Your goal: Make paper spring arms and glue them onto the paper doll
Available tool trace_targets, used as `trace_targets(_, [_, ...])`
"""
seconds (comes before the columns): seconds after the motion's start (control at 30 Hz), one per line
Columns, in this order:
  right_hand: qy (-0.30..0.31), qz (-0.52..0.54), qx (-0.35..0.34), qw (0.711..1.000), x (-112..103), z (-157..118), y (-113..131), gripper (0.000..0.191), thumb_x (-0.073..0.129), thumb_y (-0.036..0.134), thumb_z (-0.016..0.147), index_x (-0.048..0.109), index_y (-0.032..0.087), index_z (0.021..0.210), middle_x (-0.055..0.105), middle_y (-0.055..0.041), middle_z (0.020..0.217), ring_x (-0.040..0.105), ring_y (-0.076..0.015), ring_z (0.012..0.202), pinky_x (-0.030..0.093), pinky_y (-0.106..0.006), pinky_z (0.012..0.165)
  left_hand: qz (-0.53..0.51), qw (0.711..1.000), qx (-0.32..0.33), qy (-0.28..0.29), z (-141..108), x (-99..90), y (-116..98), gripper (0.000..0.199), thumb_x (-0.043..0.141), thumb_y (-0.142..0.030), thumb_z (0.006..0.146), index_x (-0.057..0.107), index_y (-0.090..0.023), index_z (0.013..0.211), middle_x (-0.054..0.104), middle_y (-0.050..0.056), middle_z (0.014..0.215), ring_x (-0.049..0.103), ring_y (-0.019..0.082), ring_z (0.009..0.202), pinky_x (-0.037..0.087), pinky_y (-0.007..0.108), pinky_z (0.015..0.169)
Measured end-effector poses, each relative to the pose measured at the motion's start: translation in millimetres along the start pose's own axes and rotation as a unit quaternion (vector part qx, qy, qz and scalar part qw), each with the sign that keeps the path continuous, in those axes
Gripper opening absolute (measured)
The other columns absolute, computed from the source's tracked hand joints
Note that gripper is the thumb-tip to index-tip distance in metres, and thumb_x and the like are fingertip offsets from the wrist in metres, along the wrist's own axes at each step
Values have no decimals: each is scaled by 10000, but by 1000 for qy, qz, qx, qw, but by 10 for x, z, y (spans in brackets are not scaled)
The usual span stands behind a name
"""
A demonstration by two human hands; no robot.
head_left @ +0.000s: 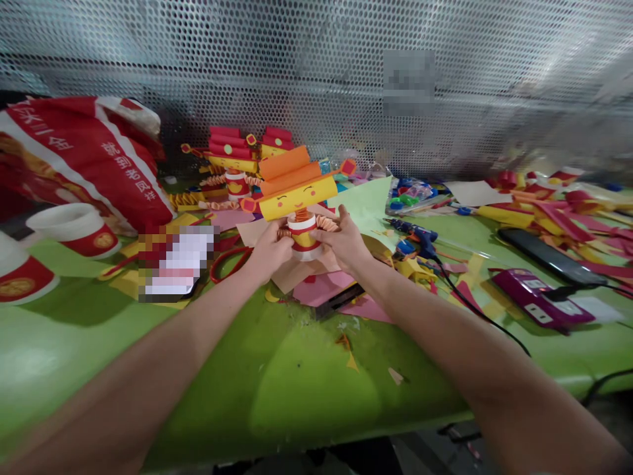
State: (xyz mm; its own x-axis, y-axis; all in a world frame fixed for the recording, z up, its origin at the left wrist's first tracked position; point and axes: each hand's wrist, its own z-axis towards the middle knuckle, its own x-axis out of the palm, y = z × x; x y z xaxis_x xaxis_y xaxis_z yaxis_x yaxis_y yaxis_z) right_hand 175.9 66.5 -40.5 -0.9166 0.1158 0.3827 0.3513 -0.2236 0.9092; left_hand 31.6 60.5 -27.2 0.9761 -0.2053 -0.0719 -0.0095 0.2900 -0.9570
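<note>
Centrally, a paper figure (299,194) with an orange hat and yellow face is held upright above the table (306,402), its cup body caught between two hands. The left hand (271,249) has its fingers curled in against one side of the cup; the right hand (346,241) grips the opposite side, thumb laid on the front, so both are closed down to the cup's width. Widest room lies toward the person: between the forearms a stretch of green surface runs to the rounded front edge, carrying a few small scraps (395,376). Sideways it is tighter. Beyond the left hand come a red loop (213,270), a blurred-out phone (180,264) and a paper cup (101,241); beyond the right, a blue glue gun (420,234) trails its black cable (459,290) toward the front edge, with a purple power strip (537,300) farther out. Behind, similar figures (230,158) stand close to the perforated panel (297,66), limiting the depth. Near the right wrist, on pink paper (316,290), lies a dark, narrow thing (336,303), perhaps a cutter, though the wrist hides part of it
</note>
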Motion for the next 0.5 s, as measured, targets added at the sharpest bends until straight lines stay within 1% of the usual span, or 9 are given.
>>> trace_targets(0.03, [-7, 23, 2, 1000, 22, -17, 9, 994, 742, 141, 415, 252, 232, 1274, 621, -3, 906, 614, -196, 836, 514, -386, 795, -4, 1000, -1, -3, 2, 4, 0, 377, 508, -114, 668, 583, -161, 1034, 623, 61, 1045, 551, 218, 981, 409, 377, 911])
trace_targets(0.1, [-5, 56, -3, 998, 54, -47, 24, 732, 725, 125, 429, 411, 249, 1079, 627, 29, 835, 615, -170, 788, 514, -358, 787, -11, 1000, -1, -5, 13, 2, 16, 355, 528, -143, 694, 581, -156, 1045, 620, 75, 1062, 551, 220, 991, 407, 380, 917])
trace_targets(0.17, [14, 73, -12, 997, 63, -64, 37, 483, 697, 119, 461, 483, 235, 878, 635, 34, 782, 612, -151, 750, 509, -330, 780, -20, 1000, 4, -6, 30, -13, 47, 372, 548, -162, 705, 567, -153, 1076, 593, 92, 1136, 537, 223, 1036, 400, 386, 936])
trace_targets(0.23, [28, 76, -11, 997, 56, -66, 51, 320, 660, 114, 492, 508, 218, 753, 636, 31, 721, 606, -138, 705, 506, -310, 760, -26, 1000, 8, -8, 43, -34, 84, 402, 555, -176, 712, 546, -153, 1113, 558, 105, 1200, 527, 225, 1067, 398, 399, 946])
trace_targets(0.27, [25, 78, -5, 997, 49, -63, 59, 266, 640, 111, 504, 515, 213, 715, 630, 32, 681, 600, -134, 676, 506, -302, 742, -26, 1000, 8, -11, 48, -45, 101, 416, 557, -178, 712, 537, -154, 1127, 547, 109, 1217, 524, 228, 1076, 398, 406, 949])
trace_targets(0.37, [-10, 86, 30, 996, 38, -50, 79, 173, 583, 98, 521, 522, 209, 639, 595, 47, 570, 575, -120, 585, 502, -284, 678, -17, 1000, 2, -25, 49, -72, 143, 441, 561, -187, 713, 520, -151, 1150, 548, 119, 1203, 515, 242, 1099, 398, 424, 953])
trace_targets(0.43, [-24, 85, 53, 995, 43, -51, 83, 147, 562, 89, 527, 527, 206, 608, 588, 50, 542, 566, -116, 550, 500, -281, 660, -4, 999, -8, -37, 43, -81, 155, 446, 568, -192, 710, 518, -150, 1151, 562, 123, 1169, 515, 254, 1102, 403, 438, 948])
trace_targets(0.5, [-16, 80, 71, 994, 53, -62, 80, 136, 566, 92, 537, 551, 200, 619, 601, 41, 549, 580, -127, 561, 504, -295, 678, 10, 999, -11, -47, 37, -84, 152, 439, 576, -189, 701, 529, -150, 1136, 568, 124, 1157, 522, 261, 1093, 411, 450, 939])
